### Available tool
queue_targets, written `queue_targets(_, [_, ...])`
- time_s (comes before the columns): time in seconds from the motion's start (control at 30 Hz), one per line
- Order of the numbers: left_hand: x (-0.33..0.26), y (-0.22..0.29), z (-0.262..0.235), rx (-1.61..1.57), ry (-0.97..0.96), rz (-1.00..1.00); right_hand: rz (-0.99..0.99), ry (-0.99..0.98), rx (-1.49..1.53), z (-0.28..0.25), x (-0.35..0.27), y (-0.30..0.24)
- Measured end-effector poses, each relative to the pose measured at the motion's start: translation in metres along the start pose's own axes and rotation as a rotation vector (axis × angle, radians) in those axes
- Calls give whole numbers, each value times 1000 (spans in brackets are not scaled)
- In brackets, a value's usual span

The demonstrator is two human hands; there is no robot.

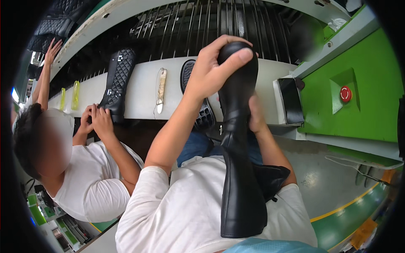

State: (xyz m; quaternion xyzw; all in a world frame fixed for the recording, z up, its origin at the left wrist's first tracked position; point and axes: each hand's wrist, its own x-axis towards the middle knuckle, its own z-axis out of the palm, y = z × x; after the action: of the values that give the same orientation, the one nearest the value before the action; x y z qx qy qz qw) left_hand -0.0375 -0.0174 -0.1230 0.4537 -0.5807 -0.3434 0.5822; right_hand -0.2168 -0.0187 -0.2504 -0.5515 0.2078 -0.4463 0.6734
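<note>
A tall plain black boot (242, 168) stands up before my chest, its toe pointing away and its shaft coming down over my white shirt. My left hand (213, 67) wraps the rounded toe, thumb across the top. Lower down, my right hand (256, 116) grips the foot part from the right, slightly blurred, its fingers mostly hidden behind the boot. Just left of it lies a black treaded sole (204, 114), partly covered by my left forearm. Another black leather piece (272, 179) shows behind the shaft; I cannot tell what it belongs to.
On the white ledge (141, 103) rest a slim wrapped-handle tool (161, 90) and yellow-green pieces (75, 95). At left, a co-worker handles a quilted black boot (119, 78). A dark rectangular device (291, 101) and green panel with red button (346, 93) stand right; metal rollers (202, 29) run beyond.
</note>
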Motion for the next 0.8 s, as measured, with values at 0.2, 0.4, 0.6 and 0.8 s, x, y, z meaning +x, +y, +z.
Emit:
queue_targets(0.2, [19, -67, -58, 137, 146, -67, 602, 61, 661, -8, 7, -8])
queue_targets(0.4, [-50, -135, -137, 1089, 54, -296, 734, 307, 427, -9, 11, -34])
queue_targets(0.6, [-40, -115, -118, 248, 312, -241, 620, 221, 668, 5, -16, -32])
queue_targets(0.8, [-24, -11, -87, -124, 214, -85, 381, -247, 841, 17, -41, -31])
